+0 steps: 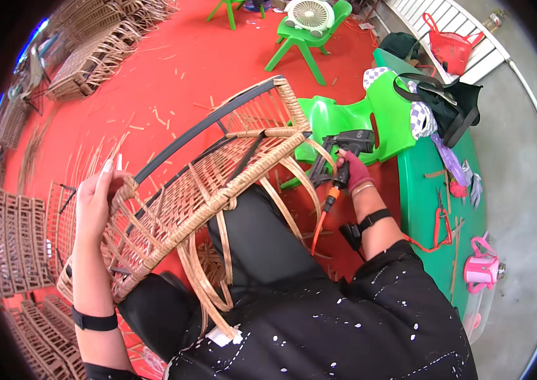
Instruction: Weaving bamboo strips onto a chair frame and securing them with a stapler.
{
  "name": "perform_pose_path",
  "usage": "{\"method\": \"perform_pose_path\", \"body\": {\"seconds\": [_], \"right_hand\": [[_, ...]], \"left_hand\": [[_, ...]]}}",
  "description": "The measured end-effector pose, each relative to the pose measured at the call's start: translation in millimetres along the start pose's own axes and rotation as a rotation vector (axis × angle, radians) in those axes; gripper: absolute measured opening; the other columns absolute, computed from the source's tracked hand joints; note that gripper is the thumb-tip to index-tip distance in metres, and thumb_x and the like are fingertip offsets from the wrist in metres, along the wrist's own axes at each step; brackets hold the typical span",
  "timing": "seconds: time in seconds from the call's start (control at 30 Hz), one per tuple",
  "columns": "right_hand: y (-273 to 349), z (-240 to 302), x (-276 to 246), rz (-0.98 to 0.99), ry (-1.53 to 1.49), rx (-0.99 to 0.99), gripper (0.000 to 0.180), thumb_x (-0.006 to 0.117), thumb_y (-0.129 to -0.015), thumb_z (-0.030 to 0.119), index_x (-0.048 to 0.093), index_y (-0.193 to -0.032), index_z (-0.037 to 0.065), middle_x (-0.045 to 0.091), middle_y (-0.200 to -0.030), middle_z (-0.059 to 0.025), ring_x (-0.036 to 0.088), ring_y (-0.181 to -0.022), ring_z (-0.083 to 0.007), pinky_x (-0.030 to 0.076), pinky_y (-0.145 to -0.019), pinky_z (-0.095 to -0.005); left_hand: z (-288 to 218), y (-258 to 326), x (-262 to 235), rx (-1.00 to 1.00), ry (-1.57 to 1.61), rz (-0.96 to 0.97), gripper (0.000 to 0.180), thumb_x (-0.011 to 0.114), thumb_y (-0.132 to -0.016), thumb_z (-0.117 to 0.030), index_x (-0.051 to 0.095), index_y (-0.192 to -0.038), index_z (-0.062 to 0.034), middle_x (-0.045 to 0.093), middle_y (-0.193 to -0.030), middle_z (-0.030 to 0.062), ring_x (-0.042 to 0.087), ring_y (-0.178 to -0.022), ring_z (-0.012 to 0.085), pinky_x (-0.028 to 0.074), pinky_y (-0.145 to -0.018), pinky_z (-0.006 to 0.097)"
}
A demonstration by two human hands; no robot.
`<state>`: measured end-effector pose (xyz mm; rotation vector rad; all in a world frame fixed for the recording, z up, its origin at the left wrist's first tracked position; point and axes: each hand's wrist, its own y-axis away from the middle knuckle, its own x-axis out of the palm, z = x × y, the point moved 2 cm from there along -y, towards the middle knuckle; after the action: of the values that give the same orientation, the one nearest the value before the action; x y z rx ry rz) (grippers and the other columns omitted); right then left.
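Observation:
A long woven wicker basket (218,171) with a dark metal frame lies tilted across my knees. My left hand (101,193) is at its far left end, with fingers closed on the woven rim and one finger pointing up. Loose flat wicker strands (195,278) hang from the near edge over my lap. My right hand (354,172), in a maroon fingerless glove, grips the handle of a black air stapler (351,140). An orange air hose (320,225) runs down from the handle. The stapler is in front of the green chair's seat, beside the basket's right end.
A green plastic chair (385,120) and a green table (417,190) stand at my right. On the table lie pliers with red handles (439,225) and a dark bag (449,104). A fan (309,16) sits on another chair. Stacked wicker panels (15,240) line the left; scraps dot the red floor.

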<state>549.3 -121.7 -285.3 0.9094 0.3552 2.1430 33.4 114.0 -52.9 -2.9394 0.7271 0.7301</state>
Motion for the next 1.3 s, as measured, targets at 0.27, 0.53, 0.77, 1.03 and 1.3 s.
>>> {"method": "perform_pose_path", "body": {"seconds": [0.27, 0.53, 0.77, 1.03, 1.3], "right_hand": [[-104.5, 15.2, -20.6, -0.212, -0.019, -0.114, 0.018, 0.065, -0.089, 0.022, 0.061, -0.095, 0.005, 0.065, -0.080, -0.0061, 0.062, -0.070, -0.0231, 0.051, -0.067, -0.0365], [-66.6, 74.9, 7.7, -0.088, 0.749, -0.465, 0.038, 0.066, -0.087, 0.023, 0.061, -0.122, 0.009, 0.061, -0.093, 0.0006, 0.051, -0.080, -0.0108, 0.039, -0.068, -0.0237], [88.6, 122.0, 33.5, -0.227, 1.176, -0.734, 0.037, 0.070, -0.085, 0.020, 0.064, -0.115, 0.000, 0.069, -0.101, -0.0086, 0.066, -0.086, -0.0155, 0.050, -0.076, -0.0287], [195.7, 229.6, -137.3, -0.655, 2.346, -0.485, 0.069, 0.069, -0.073, 0.061, 0.067, -0.105, -0.001, 0.068, -0.095, -0.0187, 0.067, -0.092, -0.0296, 0.050, -0.082, -0.0427], [257.6, 197.7, -111.7, -0.721, 1.893, 0.491, 0.082, 0.069, -0.067, 0.070, 0.068, -0.112, 0.002, 0.068, -0.105, -0.0195, 0.066, -0.094, -0.0324, 0.050, -0.083, -0.0445]], "left_hand": [[-10.6, 2.9, 1.8, 0.001, 0.039, -0.072, 0.044, 0.051, -0.100, -0.036, 0.070, -0.095, 0.0036, 0.068, -0.081, 0.0061, 0.063, -0.073, 0.0113, 0.050, -0.071, 0.025], [-9.8, 2.2, 2.3, 0.131, 0.059, 0.016, 0.046, 0.046, -0.101, -0.036, 0.071, -0.096, 0.0023, 0.071, -0.101, 0.0062, 0.064, -0.082, 0.0098, 0.047, -0.075, 0.023], [-11.1, 6.2, 5.9, 0.185, 0.081, 0.078, 0.042, 0.047, -0.101, -0.034, 0.071, -0.099, 0.0004, 0.068, -0.114, 0.0074, 0.063, -0.094, 0.0151, 0.047, -0.084, 0.028], [4.7, -3.1, -3.3, 0.191, 0.061, 0.133, 0.042, 0.048, -0.101, -0.037, 0.068, -0.114, -0.0034, 0.067, -0.100, -0.0005, 0.057, -0.087, 0.0065, 0.043, -0.080, 0.022], [7.8, -5.7, -11.2, 0.122, 0.015, 0.202, 0.041, 0.050, -0.100, -0.037, 0.070, -0.110, -0.0029, 0.069, -0.095, 0.0011, 0.057, -0.076, 0.0047, 0.042, -0.066, 0.020]]}}
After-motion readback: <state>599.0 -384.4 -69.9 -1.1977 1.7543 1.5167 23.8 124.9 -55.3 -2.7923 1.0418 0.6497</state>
